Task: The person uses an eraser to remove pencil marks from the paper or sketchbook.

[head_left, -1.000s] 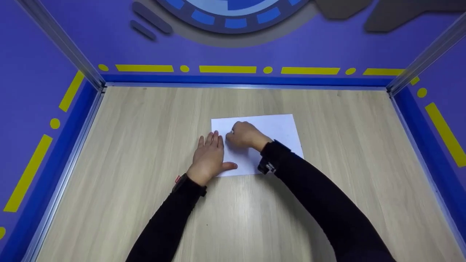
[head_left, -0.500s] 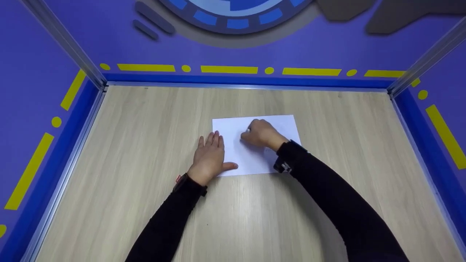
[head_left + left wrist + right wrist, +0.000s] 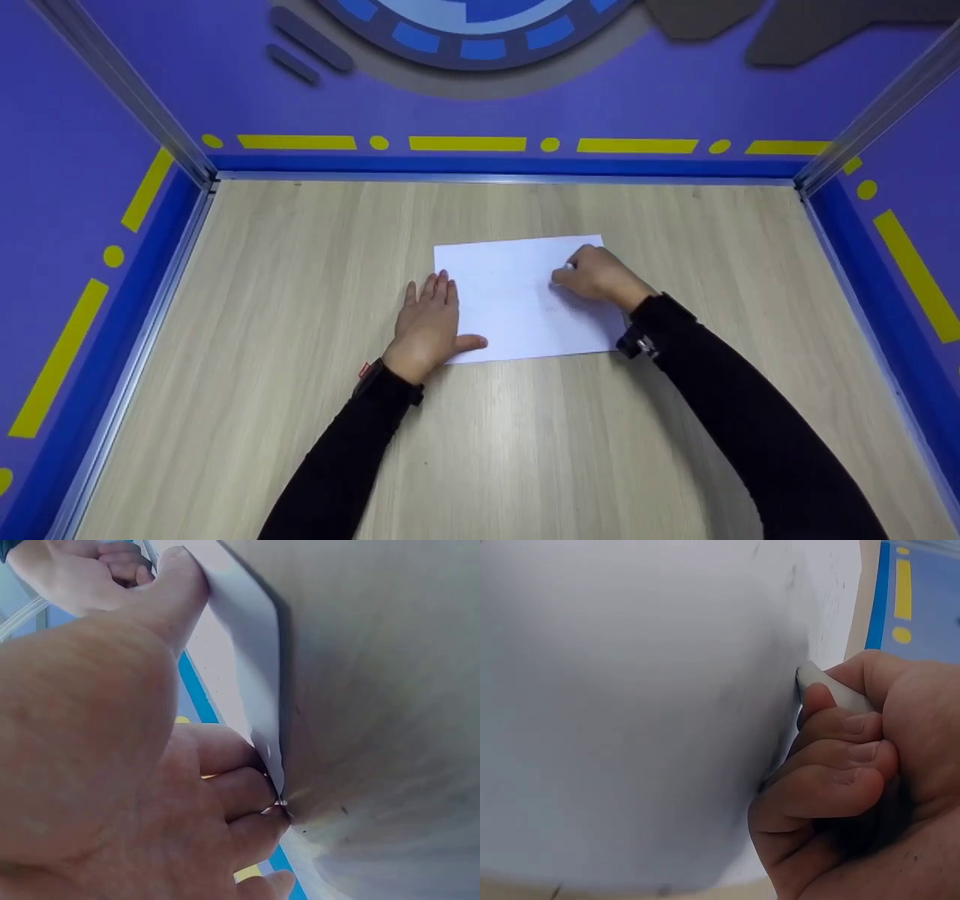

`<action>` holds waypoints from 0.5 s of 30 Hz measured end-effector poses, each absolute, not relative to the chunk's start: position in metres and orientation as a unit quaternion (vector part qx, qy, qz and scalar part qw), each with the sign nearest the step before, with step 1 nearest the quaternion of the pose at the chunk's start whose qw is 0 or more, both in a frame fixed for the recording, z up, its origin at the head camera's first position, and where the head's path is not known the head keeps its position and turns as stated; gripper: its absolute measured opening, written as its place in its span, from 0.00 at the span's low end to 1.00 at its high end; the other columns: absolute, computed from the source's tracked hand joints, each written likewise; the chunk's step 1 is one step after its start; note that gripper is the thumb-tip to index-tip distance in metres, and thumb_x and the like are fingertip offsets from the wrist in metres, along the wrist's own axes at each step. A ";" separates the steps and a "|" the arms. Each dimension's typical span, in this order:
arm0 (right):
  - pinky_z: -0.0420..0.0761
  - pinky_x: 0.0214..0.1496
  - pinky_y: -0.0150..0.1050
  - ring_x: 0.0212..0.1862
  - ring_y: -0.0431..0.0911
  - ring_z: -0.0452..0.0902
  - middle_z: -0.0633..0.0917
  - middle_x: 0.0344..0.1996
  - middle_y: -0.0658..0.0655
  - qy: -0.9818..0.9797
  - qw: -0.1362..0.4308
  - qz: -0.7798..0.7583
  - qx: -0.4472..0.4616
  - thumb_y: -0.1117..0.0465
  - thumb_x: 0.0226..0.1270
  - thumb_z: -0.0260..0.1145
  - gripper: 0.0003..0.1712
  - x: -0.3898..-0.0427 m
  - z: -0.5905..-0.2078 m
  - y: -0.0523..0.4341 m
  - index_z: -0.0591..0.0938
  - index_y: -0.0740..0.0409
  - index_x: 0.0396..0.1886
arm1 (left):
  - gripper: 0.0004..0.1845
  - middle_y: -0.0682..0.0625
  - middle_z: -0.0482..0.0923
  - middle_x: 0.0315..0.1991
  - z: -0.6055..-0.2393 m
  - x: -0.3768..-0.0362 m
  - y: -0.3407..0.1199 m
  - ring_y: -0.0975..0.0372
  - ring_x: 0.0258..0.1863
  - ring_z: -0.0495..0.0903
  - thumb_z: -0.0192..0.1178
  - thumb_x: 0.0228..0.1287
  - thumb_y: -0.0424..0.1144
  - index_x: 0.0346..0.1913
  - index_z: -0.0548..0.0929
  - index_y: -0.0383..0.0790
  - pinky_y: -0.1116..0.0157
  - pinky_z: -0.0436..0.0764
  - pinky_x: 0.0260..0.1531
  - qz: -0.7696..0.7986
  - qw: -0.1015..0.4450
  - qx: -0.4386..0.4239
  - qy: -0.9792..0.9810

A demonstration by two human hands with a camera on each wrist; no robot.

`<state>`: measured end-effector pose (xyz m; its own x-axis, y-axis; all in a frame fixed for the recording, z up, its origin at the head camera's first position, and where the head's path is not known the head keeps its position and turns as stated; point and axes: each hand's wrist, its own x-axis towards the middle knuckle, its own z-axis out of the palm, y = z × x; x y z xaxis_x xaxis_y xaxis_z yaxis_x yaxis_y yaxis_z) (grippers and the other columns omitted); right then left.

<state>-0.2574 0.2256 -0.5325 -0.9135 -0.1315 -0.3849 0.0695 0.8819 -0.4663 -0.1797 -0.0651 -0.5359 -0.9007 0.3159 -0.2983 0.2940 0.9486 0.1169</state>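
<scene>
A white sheet of paper [image 3: 510, 319] lies on the wooden table. My left hand [image 3: 429, 328] rests flat on its left edge, fingers straight and thumb spread onto the sheet. In the left wrist view, the paper's edge [image 3: 259, 652] runs beneath the thumb and fingertips. My right hand [image 3: 600, 276] is over the right part of the sheet, its fingers curled. Between thumb and forefinger it pinches a white eraser [image 3: 841, 696], whose tip touches the paper; the rest is hidden in the hand. Faint grey marks and smudges show on the sheet near the eraser.
Blue-purple panels with yellow dashes [image 3: 637, 145] stand behind and on both sides of the table [image 3: 315, 240]. Metal rails [image 3: 487, 178] run along the table's back and side edges. Both wrists carry black straps.
My right hand has slid rightward across the paper with the eraser, from beside the left hand to the sheet's right part. The left hand and the paper have stayed in place.
</scene>
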 end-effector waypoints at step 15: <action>0.62 0.18 0.35 0.19 0.42 0.63 0.66 0.13 0.46 0.932 0.243 -0.266 0.041 0.44 0.64 0.59 0.23 -0.252 -0.533 0.277 0.67 0.50 0.15 | 0.63 0.36 0.44 0.80 -0.536 -0.180 -0.065 0.47 0.81 0.44 0.55 0.55 0.77 0.78 0.50 0.30 0.44 0.45 0.78 0.033 0.164 0.156 0.974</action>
